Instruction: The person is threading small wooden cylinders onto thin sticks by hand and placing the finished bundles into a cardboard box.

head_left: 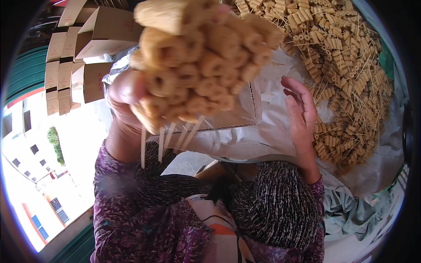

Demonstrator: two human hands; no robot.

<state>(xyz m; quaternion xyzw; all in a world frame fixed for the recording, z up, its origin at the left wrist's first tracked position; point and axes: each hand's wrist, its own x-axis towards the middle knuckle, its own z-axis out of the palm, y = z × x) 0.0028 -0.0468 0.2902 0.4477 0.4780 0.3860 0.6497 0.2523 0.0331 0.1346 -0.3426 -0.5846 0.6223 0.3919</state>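
My left hand (125, 94) grips a thick bunch of skewered tan rolled snacks (193, 74), raised close to the camera and slightly blurred. The rolls are hollow, with their round ends facing me. Several thin pale sticks (162, 142) poke out below the bunch. My right hand (302, 107) is held up to the right of the bunch, apart from it, fingers spread and nothing in them. Behind and below the bunch lies a cardboard box (245, 109) with clear plastic over it, partly hidden.
A big heap of the same skewered rolls (346, 83) spreads over a pale sheet (276, 131) on the right. Brown cardboard boxes (105, 33) are stacked at the far left. My knees (280, 201) are just below the work surface.
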